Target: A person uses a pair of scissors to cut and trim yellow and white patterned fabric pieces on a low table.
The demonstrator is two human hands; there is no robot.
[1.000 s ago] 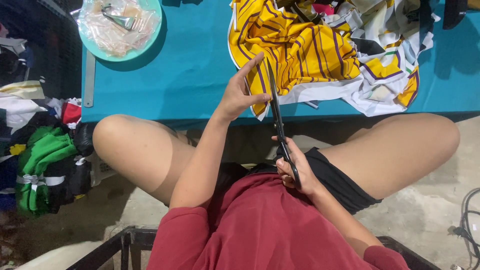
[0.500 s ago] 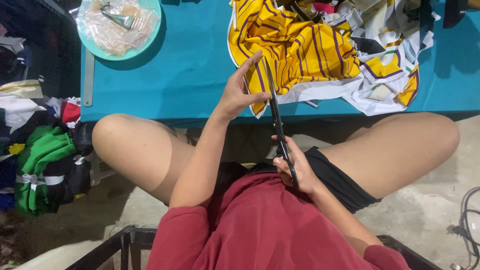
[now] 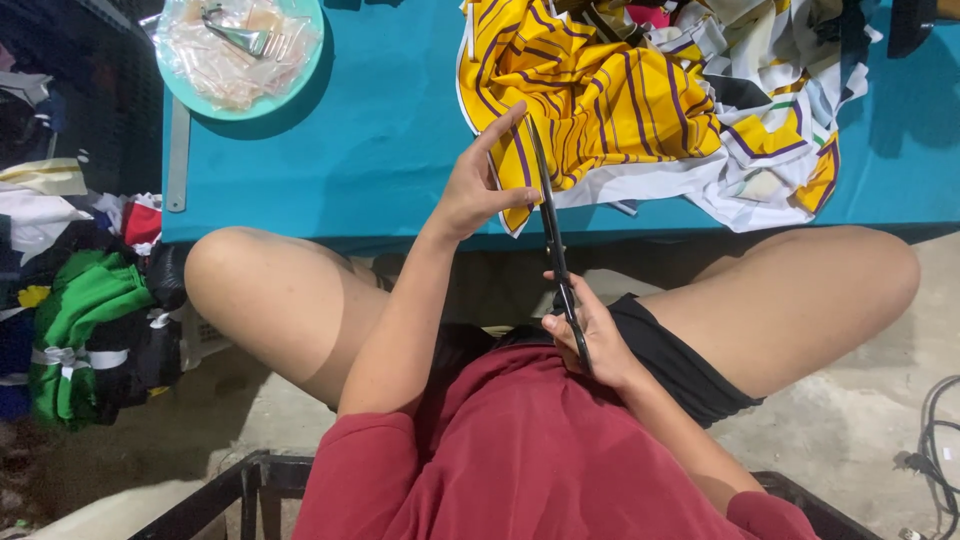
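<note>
My right hand (image 3: 590,340) grips the handles of long black scissors (image 3: 553,240) low over my lap, blades pointing up and away toward the table. My left hand (image 3: 478,180) is raised beside the blade tip, fingers touching the blades near the edge of a yellow cloth with purple stripes (image 3: 590,90). That cloth lies crumpled on a teal table (image 3: 400,150), mixed with white and yellow fabric (image 3: 780,130). I sit with bare knees spread below the table edge, wearing a red shirt and black shorts.
A teal plate (image 3: 240,45) with clear plastic wrap and a metal clip sits at the table's far left. A metal ruler (image 3: 178,150) lies along the left edge. Green, white and black clothes (image 3: 80,310) are piled on the floor at left. Cables (image 3: 935,440) lie at right.
My left fingers have shifted slightly along the scissor blades; the right hand and scissors stay nearly where they were.
</note>
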